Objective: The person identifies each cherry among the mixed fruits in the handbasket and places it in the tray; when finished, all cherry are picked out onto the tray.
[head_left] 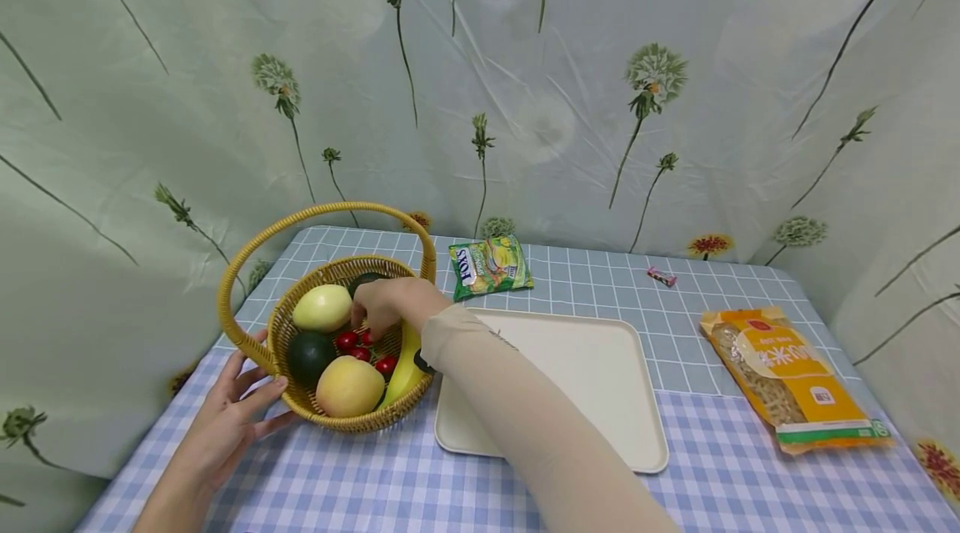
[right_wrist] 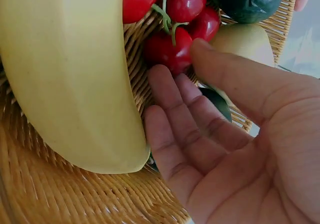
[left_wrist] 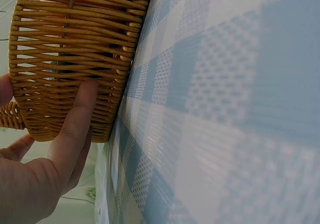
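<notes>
Cherries, red and glossy with green stems, lie together inside a woven basket, near its middle. The right hand reaches down into the basket to them; its thumb stands apart from the loosely bent fingers, and the tips are at the edge of the nearest cherry (whether they press it, I cannot tell). Just beside these fingers is the yellow banana, along the right wall. Around the cherries are also a peach in front, one dark green fruit and one pale green fruit on the left. The left hand has its fingers spread and rather straight, touching the basket from outside at the left. To the right of the basket, on the counter with its checked cloth, lies a cream tray, passing under the right sleeve. Behind the tray is a green candy bag; farther right are a small wrapped sweet and an orange packet.
</notes>
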`<action>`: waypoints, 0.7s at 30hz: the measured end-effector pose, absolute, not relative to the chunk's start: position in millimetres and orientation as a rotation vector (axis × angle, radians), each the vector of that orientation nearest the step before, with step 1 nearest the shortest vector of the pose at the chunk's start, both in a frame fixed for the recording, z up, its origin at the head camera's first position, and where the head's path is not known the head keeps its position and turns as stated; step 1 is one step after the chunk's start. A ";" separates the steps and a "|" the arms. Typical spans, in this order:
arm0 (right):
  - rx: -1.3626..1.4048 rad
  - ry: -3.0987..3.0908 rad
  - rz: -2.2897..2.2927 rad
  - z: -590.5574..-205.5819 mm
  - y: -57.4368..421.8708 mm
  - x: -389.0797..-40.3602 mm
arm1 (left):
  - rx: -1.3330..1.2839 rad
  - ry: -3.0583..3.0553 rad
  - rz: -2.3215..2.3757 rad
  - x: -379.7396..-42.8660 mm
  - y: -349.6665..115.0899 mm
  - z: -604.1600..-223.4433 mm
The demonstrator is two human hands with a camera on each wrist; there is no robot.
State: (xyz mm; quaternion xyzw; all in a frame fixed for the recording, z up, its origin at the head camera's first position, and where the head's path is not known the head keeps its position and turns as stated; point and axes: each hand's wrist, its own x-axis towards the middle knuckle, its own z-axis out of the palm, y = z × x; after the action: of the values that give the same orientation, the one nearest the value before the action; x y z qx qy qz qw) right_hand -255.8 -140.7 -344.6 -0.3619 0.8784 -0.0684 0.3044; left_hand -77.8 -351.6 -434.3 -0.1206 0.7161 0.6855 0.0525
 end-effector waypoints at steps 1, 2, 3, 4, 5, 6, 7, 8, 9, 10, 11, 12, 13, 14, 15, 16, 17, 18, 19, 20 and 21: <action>-0.943 2.326 -0.174 -343.7 -140.1 -255.2 | -0.366 2.178 2.087 -77.7 -351.5 -434.3; -0.930 2.327 -0.167 -343.1 -139.7 -254.7 | -0.365 2.177 2.090 -77.7 -351.5 -434.4; -0.918 2.328 -0.158 -342.5 -139.4 -254.3 | -0.365 2.176 2.092 -77.7 -351.5 -434.4; -0.910 2.327 -0.151 -341.9 -138.9 -254.0 | -0.366 2.176 2.092 -77.8 -351.5 -434.5; -0.904 2.326 -0.148 -341.5 -138.5 -253.8 | -0.367 2.174 2.094 -77.9 -351.4 -434.4; -0.900 2.324 -0.148 -341.2 -138.0 -253.7 | -0.368 2.173 2.094 -77.9 -351.4 -434.4; -0.895 2.321 -0.150 -340.9 -137.8 -253.6 | -0.370 2.172 2.096 -77.9 -351.4 -434.3; -0.893 2.321 -0.149 -340.6 -137.4 -253.2 | -0.372 2.172 2.094 -78.0 -351.4 -434.2; -0.887 2.322 -0.151 -340.1 -137.1 -252.8 | -0.374 2.171 2.093 -78.1 -351.4 -434.0; -0.887 2.322 -0.151 -339.9 -136.8 -252.4 | -0.375 2.171 2.091 -78.2 -351.4 -433.9; -0.892 2.321 -0.150 -339.5 -136.5 -251.9 | -0.376 2.171 2.090 -78.2 -351.5 -433.7; -0.902 2.322 -0.140 -339.1 -136.2 -251.3 | -0.377 2.171 2.088 -78.1 -351.5 -433.7; -0.913 2.324 -0.126 -338.5 -136.1 -250.6 | -0.378 2.171 2.087 -78.1 -351.5 -433.6; -0.927 2.327 -0.105 -338.4 -136.2 -250.2 | -0.378 2.171 2.086 -78.0 -351.6 -433.5; -0.937 2.328 -0.084 -338.3 -136.6 -250.0 | -0.376 2.171 2.086 -77.9 -351.6 -433.5; -0.953 2.327 -0.059 -338.0 -136.8 -249.7 | -0.373 2.170 2.087 -77.7 -351.7 -433.6; -0.961 2.323 -0.037 -337.6 -137.0 -249.6 | -0.370 2.170 2.089 -77.6 -351.7 -433.6; -0.965 2.322 -0.017 -337.4 -137.5 -249.5 | -0.365 2.171 2.090 -77.5 -351.8 -433.6; -0.965 2.319 -0.002 -337.1 -137.9 -249.4 | -0.362 2.171 2.092 -77.4 -351.8 -433.6; -0.961 2.317 0.011 -337.0 -138.5 -249.4 | -0.359 2.171 2.094 -77.4 -351.8 -433.5; -0.955 2.312 0.016 -336.6 -139.0 -249.2 | -0.358 2.171 2.095 -77.3 -351.8 -433.5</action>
State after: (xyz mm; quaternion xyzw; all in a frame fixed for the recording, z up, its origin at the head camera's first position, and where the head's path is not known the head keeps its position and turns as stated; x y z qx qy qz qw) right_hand -249.2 -139.0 -336.6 -0.3624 0.8774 0.0061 0.3144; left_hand -77.3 -351.8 -433.5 -0.1176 0.7136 0.6887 0.0516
